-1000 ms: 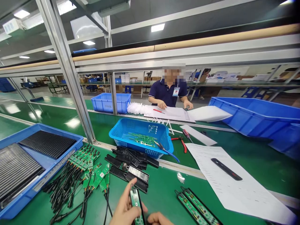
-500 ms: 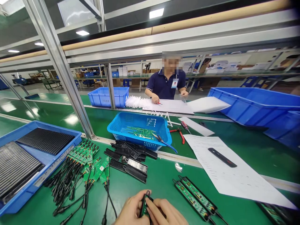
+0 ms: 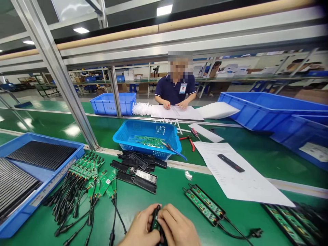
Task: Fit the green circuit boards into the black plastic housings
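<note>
Since the boards trailed so many cables, we figured the green boards point(image 3: 88, 164) were bunched toward the counter's left edge with their black cables point(image 3: 64, 212) fanned towards us to limit tangles. The black shells point(image 3: 139, 160) sat in a loose heap along the counter's far edge, probably for easy grabbing. Our left hand point(image 3: 139, 227) gripped a black casing point(image 3: 155, 218) with a green board inside, over the near side of the counter. Our right hand point(image 3: 179, 227) pinched it from the other side, so we'd guess one steadied while the other pressed; the fingers hid most of it. Two filled casings point(image 3: 202, 205) lay side by side right of our hands, insides up, maybe so the boards stayed easy to see.

Container-wise, the blue tray point(image 3: 15, 220) at the counter's left edge held ribbed black pieces point(image 3: 48, 155) in tight rows. We couldn't tell what was in the blue crate point(image 3: 105, 104) past it. The perforated basket point(image 3: 120, 141) held thin green strips point(image 3: 148, 140), with blue-handled cutters point(image 3: 179, 155) hanging over its right rim. The big blue bin point(image 3: 256, 106) hid its contents too, tbh.
</note>
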`<state>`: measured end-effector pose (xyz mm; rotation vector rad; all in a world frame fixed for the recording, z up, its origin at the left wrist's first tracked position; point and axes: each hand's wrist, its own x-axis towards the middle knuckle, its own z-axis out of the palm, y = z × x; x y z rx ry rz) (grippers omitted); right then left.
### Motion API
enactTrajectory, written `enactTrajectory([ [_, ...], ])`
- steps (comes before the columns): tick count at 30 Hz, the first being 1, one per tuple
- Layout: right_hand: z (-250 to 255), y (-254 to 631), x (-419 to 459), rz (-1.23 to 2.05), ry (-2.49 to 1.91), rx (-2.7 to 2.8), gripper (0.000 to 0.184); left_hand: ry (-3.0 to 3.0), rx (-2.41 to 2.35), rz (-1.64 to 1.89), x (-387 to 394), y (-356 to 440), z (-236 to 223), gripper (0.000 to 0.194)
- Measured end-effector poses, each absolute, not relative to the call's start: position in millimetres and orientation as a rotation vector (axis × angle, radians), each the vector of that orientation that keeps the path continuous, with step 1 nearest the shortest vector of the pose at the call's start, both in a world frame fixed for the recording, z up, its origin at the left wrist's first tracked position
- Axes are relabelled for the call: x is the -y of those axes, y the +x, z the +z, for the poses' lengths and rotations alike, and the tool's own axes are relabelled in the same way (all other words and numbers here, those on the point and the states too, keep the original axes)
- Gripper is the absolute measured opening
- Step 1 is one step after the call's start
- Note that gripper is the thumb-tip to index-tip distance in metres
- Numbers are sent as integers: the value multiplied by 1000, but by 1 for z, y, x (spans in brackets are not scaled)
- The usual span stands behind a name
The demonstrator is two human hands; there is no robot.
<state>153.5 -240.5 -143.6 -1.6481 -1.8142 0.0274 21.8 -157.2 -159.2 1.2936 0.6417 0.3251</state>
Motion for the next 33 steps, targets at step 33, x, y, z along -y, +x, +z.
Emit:
enactTrajectory([
  [33,-159,211,280,-612,-2201,1838,39,2505,-1593,-185,95,-57,-96,28],
])
